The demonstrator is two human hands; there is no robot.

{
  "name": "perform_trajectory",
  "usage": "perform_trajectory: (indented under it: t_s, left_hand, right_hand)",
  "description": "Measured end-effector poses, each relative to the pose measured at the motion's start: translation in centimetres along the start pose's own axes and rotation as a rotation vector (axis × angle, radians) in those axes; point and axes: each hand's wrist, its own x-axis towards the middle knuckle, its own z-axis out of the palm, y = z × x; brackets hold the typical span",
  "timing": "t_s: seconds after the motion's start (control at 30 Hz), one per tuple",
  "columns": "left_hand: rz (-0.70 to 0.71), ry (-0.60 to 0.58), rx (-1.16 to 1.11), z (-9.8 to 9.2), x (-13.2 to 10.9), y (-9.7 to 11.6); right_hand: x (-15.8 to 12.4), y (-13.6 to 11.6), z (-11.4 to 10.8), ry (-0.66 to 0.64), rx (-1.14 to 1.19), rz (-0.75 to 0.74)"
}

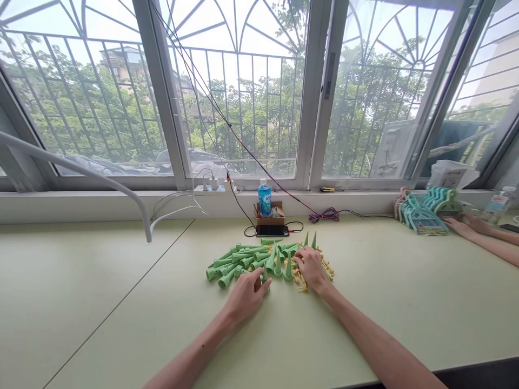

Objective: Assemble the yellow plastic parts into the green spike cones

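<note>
A heap of green plastic cone-shaped spikes [239,259] lies on the pale green table [101,302] ahead of me. A few of the cones stand upright [278,268]. Small yellow plastic pieces [326,267] lie at the heap's right side. My left hand [246,296] rests at the near edge of the heap, fingers curled around a green cone [264,276]. My right hand [311,267] lies palm down over the yellow pieces, fingers bent onto them; what it grips is hidden.
A black phone [272,230], a small cardboard box [270,214] and a blue-labelled bottle [264,198] sit by the window sill, with cables [324,216] trailing. At the far right another person's hands [466,224] rest near teal hangers [424,213]. A white lamp arm [81,170] crosses the left.
</note>
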Motion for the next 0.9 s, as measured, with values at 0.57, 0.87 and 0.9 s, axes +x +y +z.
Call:
perform_trajectory:
  t_s: [0.57,0.87,0.9]
  left_hand:
    - [-0.007,0.001,0.015,0.01,0.06,-0.16]
    - [-0.005,-0.008,0.009,-0.13,0.1,-0.06]
    - [-0.004,-0.007,0.01,-0.16,0.1,-0.02]
  right_hand:
    - [0.04,-0.42,-0.2,0.079,0.074,-0.017]
    - [0.25,-0.28,-0.34,0.19,0.127,-0.031]
    - [0.31,-0.38,-0.56,0.219,0.133,-0.034]
